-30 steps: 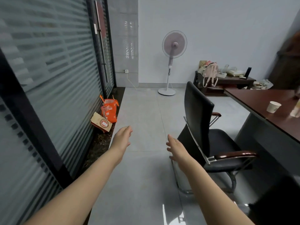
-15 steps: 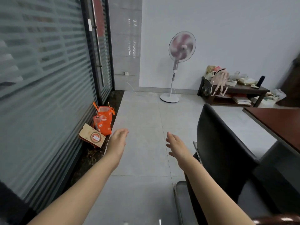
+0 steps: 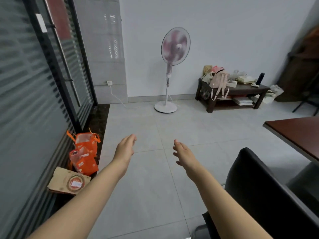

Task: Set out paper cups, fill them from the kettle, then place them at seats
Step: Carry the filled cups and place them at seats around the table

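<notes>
Chair (image 3: 259, 187) lower now, right of relaxed right hand (image 3: 185, 155); left hand (image 3: 125, 149) alongside.

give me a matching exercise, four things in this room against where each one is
Things:
1. standing fan
2. orange bags
3. pink backpack
4. black chair

Places:
A. on the low dark table
B. on the floor by the glass wall, left
C. bottom right, nearest the camera
D. standing before the far white wall

Pairs: 1-D, 2-B, 3-A, 4-C
</notes>
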{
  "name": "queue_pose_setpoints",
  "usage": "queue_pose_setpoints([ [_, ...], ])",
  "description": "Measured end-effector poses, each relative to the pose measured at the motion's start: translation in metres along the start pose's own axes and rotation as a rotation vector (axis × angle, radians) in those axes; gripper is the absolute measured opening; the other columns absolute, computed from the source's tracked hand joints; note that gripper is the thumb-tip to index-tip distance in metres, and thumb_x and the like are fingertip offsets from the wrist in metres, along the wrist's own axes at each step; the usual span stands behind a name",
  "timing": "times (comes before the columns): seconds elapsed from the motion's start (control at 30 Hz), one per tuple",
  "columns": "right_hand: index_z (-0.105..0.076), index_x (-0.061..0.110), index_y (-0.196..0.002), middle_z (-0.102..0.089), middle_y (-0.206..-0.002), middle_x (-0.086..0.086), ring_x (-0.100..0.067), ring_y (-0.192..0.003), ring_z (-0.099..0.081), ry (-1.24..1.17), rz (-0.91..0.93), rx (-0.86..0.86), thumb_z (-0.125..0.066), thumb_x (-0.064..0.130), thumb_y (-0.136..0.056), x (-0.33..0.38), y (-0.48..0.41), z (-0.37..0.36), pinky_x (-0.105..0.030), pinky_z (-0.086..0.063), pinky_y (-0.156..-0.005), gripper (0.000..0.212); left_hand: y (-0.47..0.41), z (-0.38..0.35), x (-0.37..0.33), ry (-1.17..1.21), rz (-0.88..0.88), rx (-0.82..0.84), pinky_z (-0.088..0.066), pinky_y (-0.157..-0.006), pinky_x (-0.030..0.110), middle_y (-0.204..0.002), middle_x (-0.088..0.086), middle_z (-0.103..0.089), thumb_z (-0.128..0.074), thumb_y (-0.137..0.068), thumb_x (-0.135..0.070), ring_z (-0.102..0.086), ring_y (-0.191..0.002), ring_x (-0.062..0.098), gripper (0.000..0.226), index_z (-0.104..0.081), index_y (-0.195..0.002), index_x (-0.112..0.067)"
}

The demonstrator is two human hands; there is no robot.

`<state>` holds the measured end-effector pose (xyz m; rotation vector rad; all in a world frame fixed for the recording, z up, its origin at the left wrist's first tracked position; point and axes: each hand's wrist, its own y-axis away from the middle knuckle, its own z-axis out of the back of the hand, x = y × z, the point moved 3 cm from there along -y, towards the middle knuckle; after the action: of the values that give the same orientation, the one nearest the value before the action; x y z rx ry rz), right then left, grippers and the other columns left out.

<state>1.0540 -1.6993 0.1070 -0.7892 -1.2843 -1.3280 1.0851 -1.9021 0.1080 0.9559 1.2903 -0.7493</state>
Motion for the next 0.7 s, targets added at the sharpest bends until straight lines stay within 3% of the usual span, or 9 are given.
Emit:
queue_pose_setpoints([
  [0.3, -0.042, 0.018, -0.140, -0.043, -0.146, -0.001, -0.019, -0.135, -0.040, -0.088, -0.029, -0.046, -0.035, 0.048, -0.099, 0.026, -0.177, 0.016, -0.044, -0.032, -0.113, 0.050, -0.174, -0.085, -0.027, 0.018, -0.029, 0.103, -0.038, -0.090, 0.030, -0.119, 0.001, -0.055, -0.048, -0.094, -0.036, -0.048, -0.109, 0.012, 0.024, -0.056, -0.104, -0.016],
  [0.43, -0.044, 0.019, -0.135, -0.050, -0.129, -0.001, -0.018, -0.115, -0.049, -0.118, -0.054, -0.077, -0.032, 0.049, -0.100, 0.046, -0.270, 0.042, -0.040, -0.038, -0.103, 0.047, -0.269, -0.134, -0.041, -0.005, -0.020, 0.112, -0.038, -0.095, 0.032, -0.128, 0.003, -0.055, -0.037, -0.101, -0.030, -0.047, -0.119, 0.014, 0.026, -0.055, -0.112, -0.015],
  [0.57, -0.039, 0.017, -0.142, -0.046, -0.138, 0.000, -0.017, -0.121, -0.048, -0.101, -0.064, -0.119, -0.032, 0.050, -0.100, 0.071, -0.354, 0.082, -0.037, -0.038, -0.101, 0.054, -0.350, -0.190, -0.066, 0.006, -0.030, 0.142, -0.038, -0.098, 0.035, -0.134, 0.007, -0.054, -0.036, -0.102, -0.029, -0.046, -0.126, 0.017, 0.031, -0.055, -0.118, -0.012],
  [0.7, -0.037, 0.015, -0.144, -0.045, -0.143, -0.002, -0.019, -0.125, -0.047, -0.109, -0.075, -0.166, -0.031, 0.049, -0.100, 0.090, -0.420, 0.119, -0.037, -0.038, -0.102, 0.056, -0.412, -0.245, -0.084, 0.012, -0.032, 0.221, -0.038, -0.096, 0.034, -0.132, 0.006, -0.055, -0.037, -0.101, -0.029, -0.046, -0.128, 0.017, 0.025, -0.055, -0.110, -0.014],
])
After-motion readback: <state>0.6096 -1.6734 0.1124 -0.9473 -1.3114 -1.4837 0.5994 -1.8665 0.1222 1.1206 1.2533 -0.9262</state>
